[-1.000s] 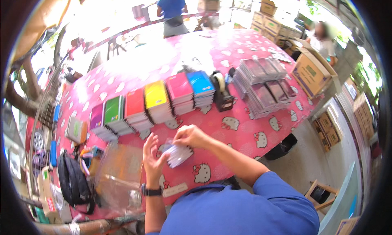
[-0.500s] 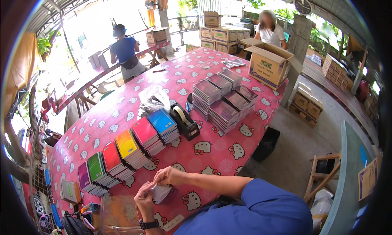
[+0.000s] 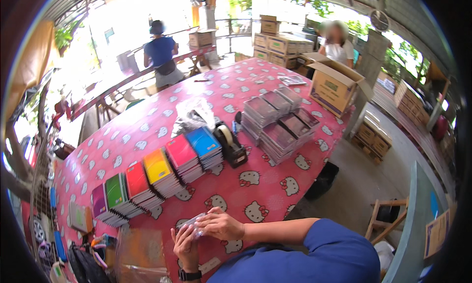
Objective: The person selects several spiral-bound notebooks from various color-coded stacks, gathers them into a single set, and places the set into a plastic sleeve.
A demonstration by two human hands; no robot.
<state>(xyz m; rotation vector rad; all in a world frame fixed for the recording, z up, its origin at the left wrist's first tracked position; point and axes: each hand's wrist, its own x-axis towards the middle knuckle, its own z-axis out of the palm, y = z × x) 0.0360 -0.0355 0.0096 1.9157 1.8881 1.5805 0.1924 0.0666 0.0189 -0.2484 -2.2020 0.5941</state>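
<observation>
Near the table's front edge, my left hand (image 3: 184, 241) holds a small packet in clear, shiny plastic (image 3: 193, 224) from its near left side. My right hand (image 3: 221, 225) closes over the same packet's right side, fingers bent onto the wrap. The packet's contents are hard to make out. Just beyond my hands runs a slanting row of spiral notebook stacks (image 3: 158, 166) with purple, green, red, yellow, pink and blue covers. At its far end stands a black tape dispenser (image 3: 231, 148) with a roll of tape.
Plastic-wrapped notebook stacks (image 3: 278, 128) stand farther right. Behind them is an open carton (image 3: 332, 90). A crumpled clear bag (image 3: 194, 116) lies beyond the tape dispenser. Flat plastic sheets (image 3: 142, 253) lie at my left. Two people are at the back.
The packet was hanging below my pinched fingers; now it is raised and tilted between both hands. The view has shifted slightly, and my right hand has spread over the wrap.
</observation>
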